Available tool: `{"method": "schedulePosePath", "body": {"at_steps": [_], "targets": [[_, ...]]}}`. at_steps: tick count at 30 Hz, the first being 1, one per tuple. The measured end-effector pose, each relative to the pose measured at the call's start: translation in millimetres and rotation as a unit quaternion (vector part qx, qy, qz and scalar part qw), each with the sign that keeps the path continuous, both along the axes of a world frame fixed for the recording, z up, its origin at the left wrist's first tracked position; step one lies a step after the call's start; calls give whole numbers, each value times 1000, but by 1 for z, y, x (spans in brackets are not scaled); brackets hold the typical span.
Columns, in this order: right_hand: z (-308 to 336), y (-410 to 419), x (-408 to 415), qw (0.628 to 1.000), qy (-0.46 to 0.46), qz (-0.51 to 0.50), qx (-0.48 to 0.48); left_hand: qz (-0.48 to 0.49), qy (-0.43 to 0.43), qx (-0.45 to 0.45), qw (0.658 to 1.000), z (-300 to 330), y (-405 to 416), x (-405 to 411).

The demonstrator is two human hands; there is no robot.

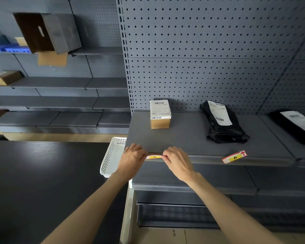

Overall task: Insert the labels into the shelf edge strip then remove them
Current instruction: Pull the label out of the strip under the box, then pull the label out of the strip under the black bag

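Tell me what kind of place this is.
Probably a shop stockroom or parcel pick-up point. Grey metal shelving with a pegboard back panel carries a labelled cardboard parcel and black mailer bags, and both hands hold a price-style label at the shelf edge strip.

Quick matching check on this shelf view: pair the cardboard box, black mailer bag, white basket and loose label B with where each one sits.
Things:
1. cardboard box
2. black mailer bag
3. white basket
4. label B

Places:
a. lying tilted at the shelf's front edge, right of both hands
b. beside the shelf's left end, behind the left hand
c. back of the shelf, left
d. back of the shelf, right of the box

Pairs: 1-c, 2-d, 3-b, 4-a
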State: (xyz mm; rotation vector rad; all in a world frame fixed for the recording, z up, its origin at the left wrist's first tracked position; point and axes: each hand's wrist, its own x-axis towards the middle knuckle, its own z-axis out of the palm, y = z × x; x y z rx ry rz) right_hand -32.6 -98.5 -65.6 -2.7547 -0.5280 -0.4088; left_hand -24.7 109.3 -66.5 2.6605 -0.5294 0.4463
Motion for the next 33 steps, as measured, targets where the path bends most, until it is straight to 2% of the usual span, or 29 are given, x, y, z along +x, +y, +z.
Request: {"method": "schedulePosePath", "body": {"at_steps": [6,12,15,18,22,29,33], "targets": [[-5,-2,2,996,14,-19,-90,-7,7,52,999,1,-12,4],[-2,2,-5,997,14,-43,-65,-3,3,100,995,2,-17,8],[-1,-1,-4,996,29,-41,-73,12,12,102,995,3,-21,5],[8,-12,-6,999,10,-31,-38,17,18,94,995,8,-26,2],[23,-55,-15,998,-10,-51,-33,-14,5,61,998,22,-56,-2],[43,-159,-35,991,6,-113,-67,-84,-24,43,995,41,-161,-7],[49,-215,-41,989,15,-126,-79,-89,-22,39,995,39,-214,-7]]}}
